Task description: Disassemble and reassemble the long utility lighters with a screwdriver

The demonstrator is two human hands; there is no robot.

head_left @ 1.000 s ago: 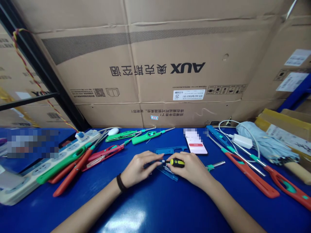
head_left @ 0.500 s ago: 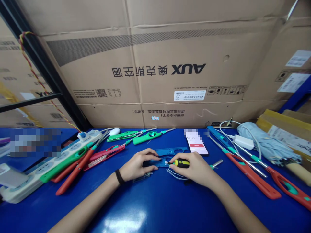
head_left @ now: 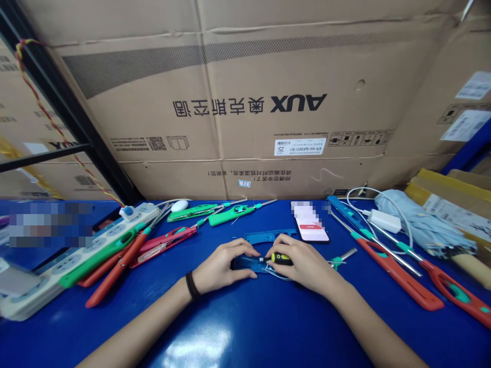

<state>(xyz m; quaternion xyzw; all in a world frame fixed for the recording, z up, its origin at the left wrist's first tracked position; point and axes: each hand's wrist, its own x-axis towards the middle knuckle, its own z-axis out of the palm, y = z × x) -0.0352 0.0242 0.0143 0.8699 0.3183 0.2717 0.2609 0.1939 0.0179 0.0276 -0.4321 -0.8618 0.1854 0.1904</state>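
My left hand (head_left: 224, 266) is closed on a blue lighter casing (head_left: 245, 264) that lies flat on the blue table (head_left: 245, 327). My right hand (head_left: 303, 263) grips a small screwdriver with a yellow and black handle (head_left: 281, 258), its tip pointing left at the casing. A thin white wire (head_left: 280, 277) loops out under my right hand. A second blue casing half (head_left: 268, 236) lies just behind my hands. A metal tube with a teal collar (head_left: 341, 258) sticks out to the right of my right hand.
Green, red and orange long lighters (head_left: 123, 255) lie at the left beside a white power strip (head_left: 57, 276). Orange lighters (head_left: 402, 276), a phone (head_left: 312, 229), a white charger (head_left: 383, 221) and a folded umbrella (head_left: 425, 230) lie at the right. Big cardboard boxes (head_left: 245, 102) wall the back.
The view has shifted a little. Both hands have settled closer together over the blue casing, and the screwdriver tip now sits against it.
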